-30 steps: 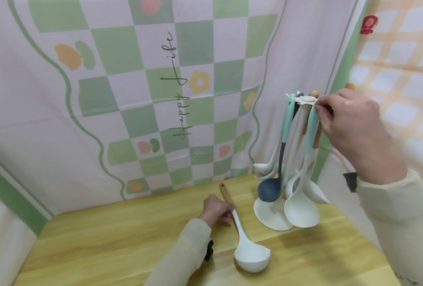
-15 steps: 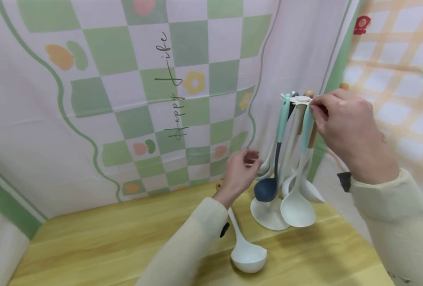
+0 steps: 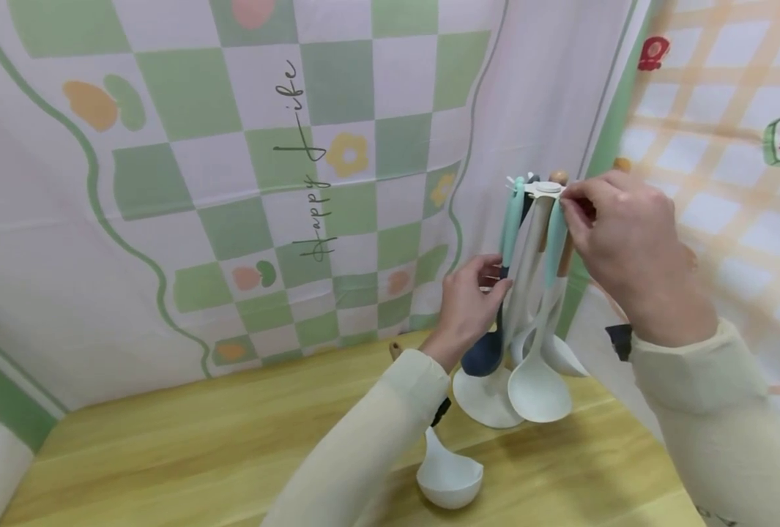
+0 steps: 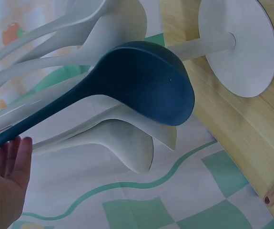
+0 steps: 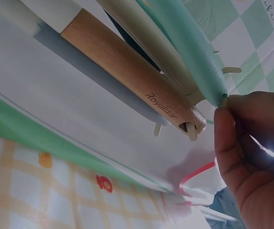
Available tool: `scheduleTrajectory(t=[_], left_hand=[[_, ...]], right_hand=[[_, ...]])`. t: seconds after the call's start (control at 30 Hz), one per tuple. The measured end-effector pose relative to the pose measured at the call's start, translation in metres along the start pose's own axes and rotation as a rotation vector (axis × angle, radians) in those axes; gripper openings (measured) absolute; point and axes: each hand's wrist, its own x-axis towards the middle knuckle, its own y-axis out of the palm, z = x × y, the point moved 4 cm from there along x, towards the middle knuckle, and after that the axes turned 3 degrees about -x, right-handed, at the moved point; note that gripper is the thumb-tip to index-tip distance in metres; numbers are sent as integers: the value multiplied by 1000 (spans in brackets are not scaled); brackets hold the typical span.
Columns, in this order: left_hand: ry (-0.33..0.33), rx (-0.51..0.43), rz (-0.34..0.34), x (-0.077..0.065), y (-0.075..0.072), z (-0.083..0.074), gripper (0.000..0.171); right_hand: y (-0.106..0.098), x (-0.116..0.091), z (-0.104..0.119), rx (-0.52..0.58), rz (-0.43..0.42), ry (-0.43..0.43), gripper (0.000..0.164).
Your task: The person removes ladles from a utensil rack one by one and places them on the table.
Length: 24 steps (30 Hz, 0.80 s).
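A white utensil rack [image 3: 482,401] with a round base stands at the right, hung with several utensils. My left hand [image 3: 469,304] has its thumb and fingers at either side of the handle of a navy ladle [image 4: 141,86], just below the mint grip. At the top of the rack my right hand [image 3: 627,249] pinches the end of the mint handle [image 5: 194,52] of a white-bowled ladle [image 3: 540,391], right at its hook. A wood-handled white ladle [image 3: 450,479] lies on the table, its middle hidden behind my left forearm.
The wooden table [image 3: 198,446] extends to the left, with a checked cloth [image 3: 337,80] hanging behind it. Beside the mint handle hangs a wooden handle [image 5: 132,71]. More pale utensils [image 4: 108,28] hang close around the navy ladle.
My left hand has left the ladle lying on the table and moved up and right to the navy ladle's handle. My right hand stays at the rack's top. The view has shifted slightly right.
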Motion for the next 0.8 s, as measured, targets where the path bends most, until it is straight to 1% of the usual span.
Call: scheduleTrajectory(t=[0.23,0.43,0.6,0.7,0.8], left_hand=[[14,-1,-17,-2,-4,-1,29],[40,-3,-2,-4,-6,-1,26],[47,-11,16,-7,-7,-5,26],[64,7,30,-8,-7,-9,25],[99,57,37,-9,-6,-13,26]], right_hand=[[1,-1,0,25,-26,4,14],[0,-2,-6,47,-49,3,17],[0,-4,-14,50,-34,45,19],[-2,-5,-23,66,-67,63,19],[-4,-7,-31,91,-111,90,19]])
